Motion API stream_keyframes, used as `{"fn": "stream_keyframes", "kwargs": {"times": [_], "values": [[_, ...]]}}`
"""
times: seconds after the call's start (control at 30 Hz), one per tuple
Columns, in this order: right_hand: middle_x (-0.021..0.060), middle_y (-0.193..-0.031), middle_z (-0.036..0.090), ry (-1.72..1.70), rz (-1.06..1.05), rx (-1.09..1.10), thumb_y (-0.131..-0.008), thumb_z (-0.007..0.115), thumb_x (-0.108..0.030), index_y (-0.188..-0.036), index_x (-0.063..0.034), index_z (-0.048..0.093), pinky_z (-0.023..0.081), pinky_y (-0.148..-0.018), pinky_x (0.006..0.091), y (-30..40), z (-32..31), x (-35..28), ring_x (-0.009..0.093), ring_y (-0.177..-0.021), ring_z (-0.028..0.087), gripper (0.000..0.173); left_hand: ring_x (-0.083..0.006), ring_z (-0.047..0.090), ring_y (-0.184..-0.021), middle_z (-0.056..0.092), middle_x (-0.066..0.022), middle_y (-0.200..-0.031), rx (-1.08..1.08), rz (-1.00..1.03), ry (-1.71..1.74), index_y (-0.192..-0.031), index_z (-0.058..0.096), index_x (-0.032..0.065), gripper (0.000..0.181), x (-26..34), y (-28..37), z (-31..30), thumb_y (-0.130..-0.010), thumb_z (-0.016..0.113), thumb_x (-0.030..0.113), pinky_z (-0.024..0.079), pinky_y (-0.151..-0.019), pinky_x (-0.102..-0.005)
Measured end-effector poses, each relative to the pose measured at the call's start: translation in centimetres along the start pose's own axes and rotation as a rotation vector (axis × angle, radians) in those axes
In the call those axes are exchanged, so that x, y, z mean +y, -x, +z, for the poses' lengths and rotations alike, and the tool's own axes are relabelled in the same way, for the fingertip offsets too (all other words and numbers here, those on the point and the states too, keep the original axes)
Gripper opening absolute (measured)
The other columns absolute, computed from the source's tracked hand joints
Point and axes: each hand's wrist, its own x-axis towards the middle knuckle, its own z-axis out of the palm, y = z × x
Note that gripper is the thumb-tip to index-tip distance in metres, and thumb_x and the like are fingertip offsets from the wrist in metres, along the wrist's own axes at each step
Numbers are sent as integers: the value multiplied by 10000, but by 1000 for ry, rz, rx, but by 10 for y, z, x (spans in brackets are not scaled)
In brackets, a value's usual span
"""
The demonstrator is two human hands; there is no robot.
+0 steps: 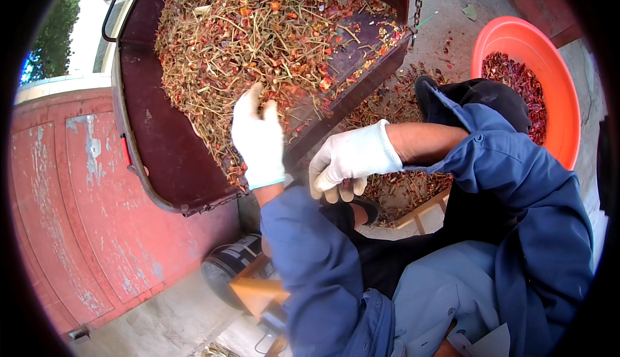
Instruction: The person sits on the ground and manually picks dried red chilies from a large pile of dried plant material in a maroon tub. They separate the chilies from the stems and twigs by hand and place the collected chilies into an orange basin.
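My left hand (259,136), in a white knit glove, reaches over the near edge of a heap of dried chili stems and red pepper scraps (242,47). Its thumb and forefinger are apart, and nothing shows between them. The heap lies in a dark maroon metal cart bed (160,139). To the right, just outside the bed's lip, my right hand (344,160) hangs in a matching glove with its fingers curled. A reddish patch shows among those fingers; whether it is a held piece or the ground behind is unclear.
An orange-red plastic basin (562,90) holding dark red dried chilies (513,81) stands at right. Scraps (407,95) litter the concrete by my feet. A chain (417,3) hangs at the bed's corner. A dark bucket (227,270) and wooden stool parts (259,289) are low left, near a red door (87,202).
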Motion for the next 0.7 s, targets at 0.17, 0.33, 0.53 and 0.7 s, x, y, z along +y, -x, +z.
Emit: {"fn": "stream_keyframes", "kwargs": {"times": [0.17, 0.33, 0.53, 0.7], "values": [[56, -934, 695, -34, -3, 2, -989, 591, -243, -1158, -41, 662, 524, -621, 238, 2, -2, 1, 108, -742, 652, 273, -196, 688, -967, 716, -131, -1098, 27, -135, 292, -1159, 694, 7, 282, -2, 2, 3, -881, 677, 52, 529, -866, -292], [57, -919, 688, -28, -3, -20, -994, 579, -230, -1137, -33, 662, 524, -620, 241, 2, -1, 4, 113, -744, 651, 257, -124, 679, -842, 740, -93, -996, -134, -1, 153, -1087, 729, 4, 220, 25, 6, 16, -874, 710, 56, 536, -771, -252], [63, -899, 683, 21, 14, -62, -992, 574, -218, -1118, -19, 664, 527, -607, 250, 7, -1, 6, 121, -728, 650, 252, -245, 664, -801, 683, -91, -911, -189, 265, -250, -1040, 727, 84, 257, 51, 3, 40, -801, 740, 176, 526, -754, -342], [65, -906, 688, 81, 26, -31, -996, 566, -219, -1119, -28, 668, 539, -616, 260, 7, -6, 6, 130, -725, 652, 250, -281, 653, -829, 665, -88, -893, -173, 246, -302, -1003, 722, 95, 231, 44, 2, 51, -803, 736, 210, 514, -759, -376]]}}
